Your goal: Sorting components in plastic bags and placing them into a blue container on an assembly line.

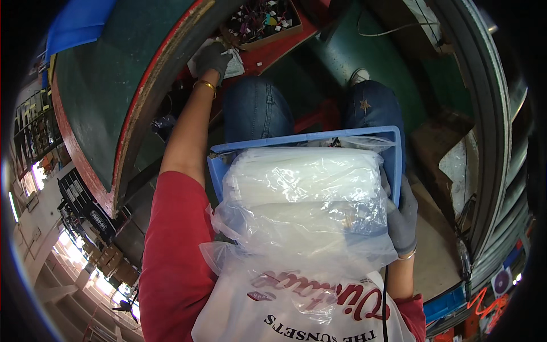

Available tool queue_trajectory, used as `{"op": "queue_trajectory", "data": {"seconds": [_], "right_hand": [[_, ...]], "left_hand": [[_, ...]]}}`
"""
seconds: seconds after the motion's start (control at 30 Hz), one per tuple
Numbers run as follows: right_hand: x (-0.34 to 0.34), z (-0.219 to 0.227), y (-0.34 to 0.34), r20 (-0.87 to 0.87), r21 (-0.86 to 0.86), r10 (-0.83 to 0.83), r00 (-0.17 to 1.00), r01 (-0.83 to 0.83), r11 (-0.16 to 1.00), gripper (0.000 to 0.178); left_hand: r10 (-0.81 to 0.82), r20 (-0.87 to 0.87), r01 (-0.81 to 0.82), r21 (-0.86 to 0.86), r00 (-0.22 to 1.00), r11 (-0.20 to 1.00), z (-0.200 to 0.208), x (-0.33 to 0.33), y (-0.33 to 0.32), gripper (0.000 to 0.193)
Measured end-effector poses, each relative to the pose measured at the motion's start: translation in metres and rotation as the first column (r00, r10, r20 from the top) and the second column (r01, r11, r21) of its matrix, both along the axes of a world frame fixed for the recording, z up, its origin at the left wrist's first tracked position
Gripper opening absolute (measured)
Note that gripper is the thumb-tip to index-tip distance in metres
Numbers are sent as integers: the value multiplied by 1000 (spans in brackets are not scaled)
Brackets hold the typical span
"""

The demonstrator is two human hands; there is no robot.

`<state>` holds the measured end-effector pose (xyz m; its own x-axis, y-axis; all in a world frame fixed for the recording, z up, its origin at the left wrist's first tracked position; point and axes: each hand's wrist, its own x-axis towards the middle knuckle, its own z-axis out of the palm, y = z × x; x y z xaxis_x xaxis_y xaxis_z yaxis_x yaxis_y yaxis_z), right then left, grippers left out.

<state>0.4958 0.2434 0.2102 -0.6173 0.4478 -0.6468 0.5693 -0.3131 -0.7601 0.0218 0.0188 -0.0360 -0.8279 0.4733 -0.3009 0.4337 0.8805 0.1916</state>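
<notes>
A blue plastic bin (319, 136) rests across my lap, tilted toward my chest. In it lies a clear plastic bag (307, 179) full of long white translucent strips, its loose end spread over my shirt. My right hand (403, 219), in a grey glove, is closed around the bin's right side, the fingers partly hidden behind the bag. Off to the far left my gloved left hand (212, 60) reaches below the table edge, with its fingers bent over a white packet (234, 64) on a red shelf (279, 50).
A cardboard box (263, 39) of small wired connectors stands on the red shelf beyond my left hand. The green tabletop (108, 91) with its worn red edge curves along my left. Cardboard (441, 139) leans at the right, beside a dark curved edge (494, 114).
</notes>
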Motion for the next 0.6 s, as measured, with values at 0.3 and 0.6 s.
{"op": "queue_trajectory", "data": {"seconds": [0.3, 0.6], "right_hand": [[7, 0, -2, -117, 15, 32, 993, -30, 999, 51], [13, 8, -8, -197, -43, -24, 980, 16, 999, 48]], "left_hand": [[83, -35, -71, 253, 996, 965, 97, 50, -27, 38], [-2, 97, -48, 506, 995, 861, 254, 151, -15, 39]]}}
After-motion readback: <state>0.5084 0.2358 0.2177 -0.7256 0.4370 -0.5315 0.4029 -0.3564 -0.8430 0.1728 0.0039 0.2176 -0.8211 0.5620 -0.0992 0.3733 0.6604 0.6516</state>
